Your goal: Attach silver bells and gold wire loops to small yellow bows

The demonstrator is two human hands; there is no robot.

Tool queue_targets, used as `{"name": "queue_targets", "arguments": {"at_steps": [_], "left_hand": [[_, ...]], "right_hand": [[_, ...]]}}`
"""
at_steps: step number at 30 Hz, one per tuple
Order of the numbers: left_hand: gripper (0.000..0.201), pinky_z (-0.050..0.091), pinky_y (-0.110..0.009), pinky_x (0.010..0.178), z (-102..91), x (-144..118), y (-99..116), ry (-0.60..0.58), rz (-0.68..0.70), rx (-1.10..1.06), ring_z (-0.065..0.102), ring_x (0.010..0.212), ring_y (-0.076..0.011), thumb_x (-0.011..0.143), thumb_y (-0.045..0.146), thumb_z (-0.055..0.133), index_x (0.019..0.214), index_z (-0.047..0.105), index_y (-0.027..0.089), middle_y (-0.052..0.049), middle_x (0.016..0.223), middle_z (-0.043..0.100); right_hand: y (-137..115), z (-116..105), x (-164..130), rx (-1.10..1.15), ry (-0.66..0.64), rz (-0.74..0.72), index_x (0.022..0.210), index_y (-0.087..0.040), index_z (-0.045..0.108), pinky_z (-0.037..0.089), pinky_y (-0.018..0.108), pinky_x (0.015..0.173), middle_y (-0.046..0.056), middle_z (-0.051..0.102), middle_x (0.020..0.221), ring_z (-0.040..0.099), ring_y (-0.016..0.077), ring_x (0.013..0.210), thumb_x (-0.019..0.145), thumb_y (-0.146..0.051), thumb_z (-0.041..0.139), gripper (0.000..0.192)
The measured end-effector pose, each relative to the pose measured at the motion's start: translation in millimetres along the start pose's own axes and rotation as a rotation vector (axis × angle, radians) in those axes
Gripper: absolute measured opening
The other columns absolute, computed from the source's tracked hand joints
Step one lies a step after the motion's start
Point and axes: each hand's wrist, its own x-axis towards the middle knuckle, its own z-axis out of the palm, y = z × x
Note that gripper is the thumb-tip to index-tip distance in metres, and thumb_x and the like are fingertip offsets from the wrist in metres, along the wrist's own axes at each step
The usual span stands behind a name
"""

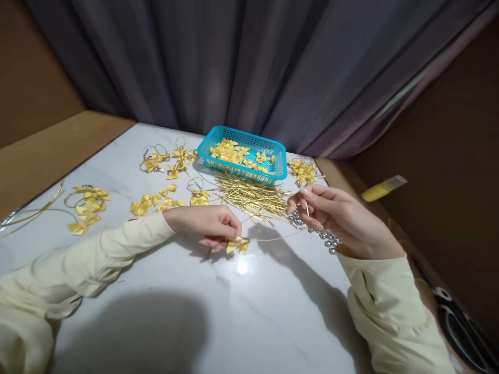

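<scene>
Head view, one frame. I log the left hand (212,223) resting on the white marble-look surface (249,311), its grip pinched together on a small yellow ribbon bow (238,245) that lies on the surface at the fingertips. A thin gold cord (273,238) runs from the bow toward the right hand (343,218).

Right hand is raised just above the surface, thumb and forefinger closed on the cord's end, which sticks up between them; I cannot tell what else sits in that pinch. Silver bells (329,241) lie under and beside this hand, partly hidden by it.

Between and behind the hands: a loose heap of gold cords (253,197). Behind that heap, a turquoise plastic basket (268,179) holding more yellow bows. To the basket's right, a small cluster of bows (304,170) near the surface edge.

Left part of the surface: finished bows on cord loops (88,205), well apart from the hands, and further bows (156,200) nearer the left sleeve. Both sleeves are pale yellow. A dark curtain (249,62) hangs behind.
</scene>
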Motion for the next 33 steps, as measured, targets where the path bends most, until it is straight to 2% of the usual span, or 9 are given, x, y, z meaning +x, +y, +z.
{"name": "queue_targets", "arguments": {"at_steps": [5,12,16,29,33], "left_hand": [[0.014,0.026,-0.014,0.033,7.5,2.8,-1.1,-0.028,-0.068,0.090,0.037,0.031,-0.0026,0.076,0.012,0.047,0.064,0.054,0.013,0.005,0.048,0.052],[0.014,0.026,-0.014,0.033,7.0,7.7,-5.8,-0.028,-0.094,0.076,0.037,0.031,-0.0030,0.076,0.013,0.047,0.063,0.053,0.012,0.004,0.046,0.052],[0.014,0.026,-0.014,0.033,6.4,9.8,-9.6,-0.042,-0.099,0.062,0.037,0.031,-0.0029,0.076,0.015,0.047,0.065,0.054,0.012,0.004,0.046,0.053],[0.018,0.027,-0.013,0.031,8.3,11.7,-18.5,-0.068,-0.115,0.073,0.034,0.030,-0.0027,0.078,0.013,0.048,0.061,0.052,0.012,0.004,0.045,0.052],[0.019,0.026,-0.012,0.031,7.4,13.7,-21.4,-0.076,-0.119,0.075,0.034,0.029,-0.0024,0.079,0.014,0.048,0.061,0.052,0.012,0.004,0.044,0.052]], "right_hand": [[-7.1,0.8,-3.3,0.097,0.067,-0.057,0.068,-0.015,0.047,0.019,0.019,0.039,-0.002,0.050,0.059,0.031,0.0025,0.038,0.089,-0.026,0.048,0.024],[-19.6,-6.2,-20.4,0.111,0.123,-0.185,0.063,-0.015,0.047,0.015,0.019,0.037,-0.005,0.040,0.052,0.026,0.0019,0.037,0.091,-0.021,0.045,0.028],[-24.9,-7.0,-26.7,0.120,0.216,-0.223,0.062,-0.015,0.048,0.015,0.019,0.036,-0.004,0.039,0.051,0.022,0.0026,0.037,0.092,-0.019,0.040,0.031],[-37.3,-13.7,-35.1,0.082,0.391,-0.274,0.059,-0.016,0.047,0.012,0.021,0.032,-0.003,0.030,0.047,0.019,0.0060,0.036,0.094,-0.017,0.030,0.040],[-41.6,-16.4,-39.5,0.031,0.485,-0.285,0.056,-0.017,0.045,0.009,0.023,0.032,-0.002,0.029,0.046,0.018,0.0057,0.035,0.094,-0.017,0.029,0.041]]}}
